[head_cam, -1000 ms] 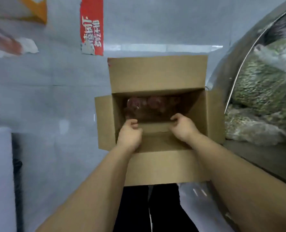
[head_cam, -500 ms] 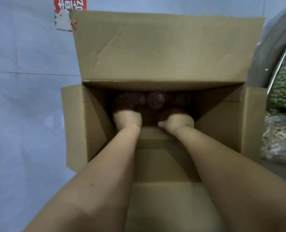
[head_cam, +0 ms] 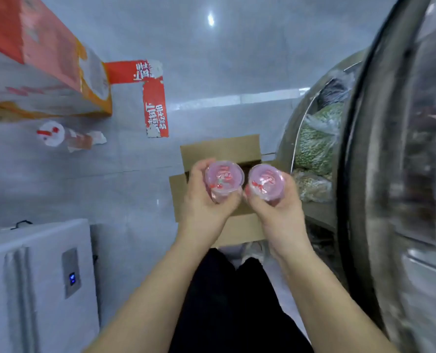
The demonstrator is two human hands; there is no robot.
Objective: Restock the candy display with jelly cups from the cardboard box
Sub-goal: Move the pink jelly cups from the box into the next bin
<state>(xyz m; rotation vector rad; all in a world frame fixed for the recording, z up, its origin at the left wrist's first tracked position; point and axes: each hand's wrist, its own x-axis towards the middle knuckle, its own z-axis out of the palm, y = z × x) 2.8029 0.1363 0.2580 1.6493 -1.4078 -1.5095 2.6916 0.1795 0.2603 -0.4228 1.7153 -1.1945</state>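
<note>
Grey floor tiles are filling the background, with a torn red sticker (head_cam: 155, 103) lying beyond the open box (head_cam: 219, 149) and the curved glass display (head_cam: 380, 174) rising at the right. Both hands are now standing above the box, where half a second ago they were reaching deep inside it. The left hand (head_cam: 206, 200) is curling round one pink cup (head_cam: 224, 178), and the right hand (head_cam: 278, 207) is gripping a second cup (head_cam: 266, 181), the two cups nearly touching, sealed lids facing the camera. Picking up looks done; carrying them right to the display is probably next. The box is looking smaller and lower than before.
</note>
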